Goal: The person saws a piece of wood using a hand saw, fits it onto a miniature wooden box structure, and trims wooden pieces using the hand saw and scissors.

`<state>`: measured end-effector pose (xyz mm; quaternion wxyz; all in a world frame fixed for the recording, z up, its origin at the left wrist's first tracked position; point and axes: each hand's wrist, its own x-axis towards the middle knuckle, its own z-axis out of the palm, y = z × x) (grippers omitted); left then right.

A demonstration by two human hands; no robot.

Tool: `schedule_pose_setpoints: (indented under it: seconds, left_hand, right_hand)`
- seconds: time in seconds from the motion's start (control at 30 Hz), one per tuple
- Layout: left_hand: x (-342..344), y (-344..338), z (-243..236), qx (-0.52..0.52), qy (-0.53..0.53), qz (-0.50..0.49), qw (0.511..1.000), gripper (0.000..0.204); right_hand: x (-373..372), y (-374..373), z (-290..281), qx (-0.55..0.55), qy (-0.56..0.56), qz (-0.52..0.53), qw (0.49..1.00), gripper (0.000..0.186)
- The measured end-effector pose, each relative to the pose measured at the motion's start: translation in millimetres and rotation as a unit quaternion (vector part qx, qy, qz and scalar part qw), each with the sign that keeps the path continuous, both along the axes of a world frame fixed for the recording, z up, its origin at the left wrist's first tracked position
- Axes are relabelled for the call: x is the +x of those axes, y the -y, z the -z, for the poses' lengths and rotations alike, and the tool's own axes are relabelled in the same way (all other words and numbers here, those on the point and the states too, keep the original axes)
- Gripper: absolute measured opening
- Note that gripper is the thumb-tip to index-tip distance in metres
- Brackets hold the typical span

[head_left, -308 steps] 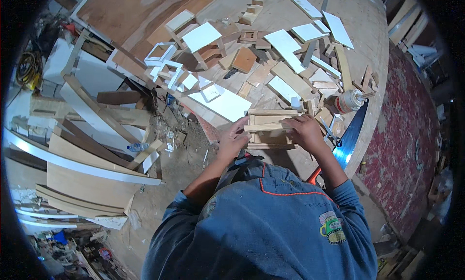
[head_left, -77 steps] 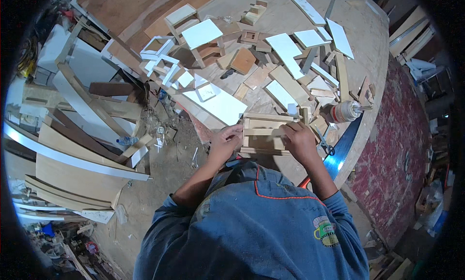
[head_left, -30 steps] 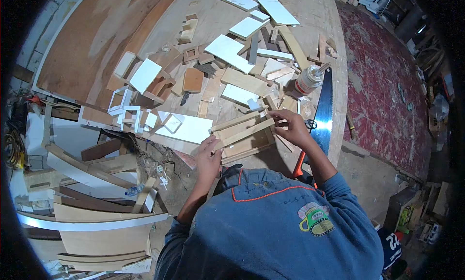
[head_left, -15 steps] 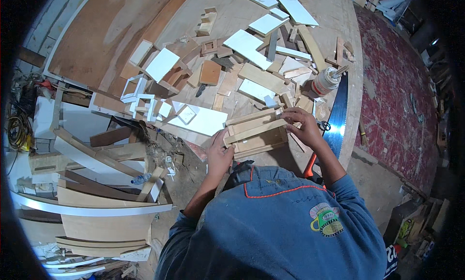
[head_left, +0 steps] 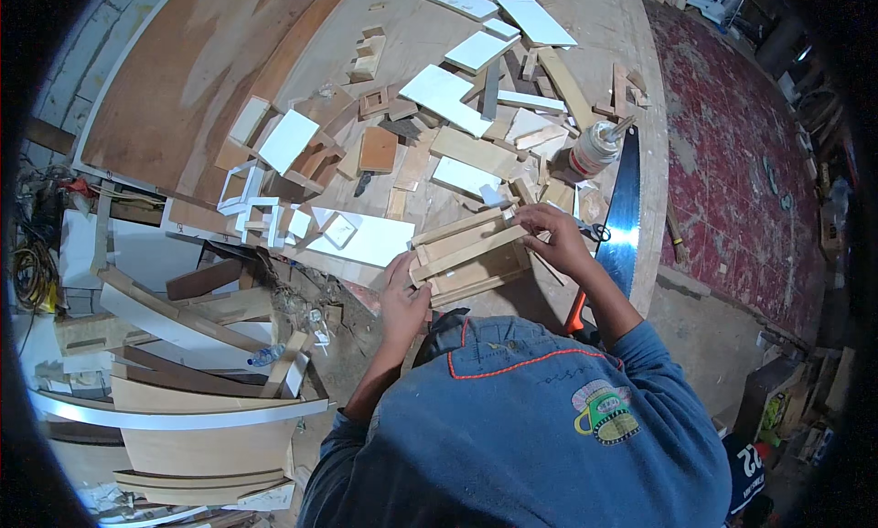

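A small, shallow wooden box (head_left: 471,279) with an open top is held slightly tilted at the near edge of the workbench. A pale wooden strip (head_left: 468,255) runs lengthwise across its opening. My left hand (head_left: 402,298) is closed around the left end of the box, its thumb by the strip's end. At the far right end, my right hand (head_left: 555,235) pinches the strip where it meets the box; its fingertips are partly hidden. Just right of that hand lie dark-handled scissors (head_left: 596,232) and a handsaw (head_left: 624,217) with an orange handle.
White-faced boards (head_left: 444,98) and several wood offcuts cover the workbench (head_left: 402,16). A jar with brushes (head_left: 594,150) stands beyond my right hand. Small white frames (head_left: 261,219) sit at the left. Curved panels (head_left: 183,391) are stacked below left, near a plastic bottle (head_left: 266,355).
The whole bench scene has shifted slightly left in view. Both hands keep their hold on the box and the strip, which stays across the opening.
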<state>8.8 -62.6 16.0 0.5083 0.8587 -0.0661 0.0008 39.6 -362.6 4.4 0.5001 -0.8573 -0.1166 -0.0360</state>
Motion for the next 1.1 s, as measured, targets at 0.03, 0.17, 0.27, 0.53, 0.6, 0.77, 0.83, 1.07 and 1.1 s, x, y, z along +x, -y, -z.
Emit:
schedule_pose_setpoints:
  seconds: [0.03,0.17,0.27,0.53,0.6,0.77,0.83,1.07,1.1]
  left_hand:
    - [-1,2,-3,-0.045,-0.041,-0.020,0.998,0.062]
    - [-1,-3,8,-0.058,-0.047,-0.011,0.997,0.067]
    - [-2,-3,9,-0.084,-0.042,-0.010,0.996,0.068]
    - [-3,-2,7,-0.024,-0.003,-0.015,1.000,0.065]
    - [-3,-4,9,-0.020,0.007,-0.006,1.000,0.064]
    - [-2,-5,15,-0.023,0.029,0.005,0.999,0.063]
    - [-2,-4,14,-0.036,0.018,0.007,0.999,0.063]
    - [-3,-6,17,-0.039,0.009,-0.009,0.999,0.063]
    - [-3,-6,18,-0.042,-0.003,-0.011,0.999,0.065]
  right_hand:
    - [0,0,0,0.001,-0.002,0.001,1.000,0.035]
    - [0,-1,-2,-0.002,0.001,0.004,1.000,0.036]
    - [0,0,1,0.002,0.015,0.004,1.000,0.036]
    - [-2,-2,-3,-0.015,-0.010,0.022,1.000,0.037]
    - [-2,-1,0,-0.023,0.014,0.025,0.999,0.037]
    - [-1,-3,-1,-0.047,0.054,0.024,0.997,0.036]
    - [0,-3,-1,-0.037,0.054,0.018,0.998,0.036]
    - [-1,-2,0,-0.014,0.056,0.010,0.998,0.036]
    - [-1,0,2,-0.014,0.060,0.012,0.998,0.036]
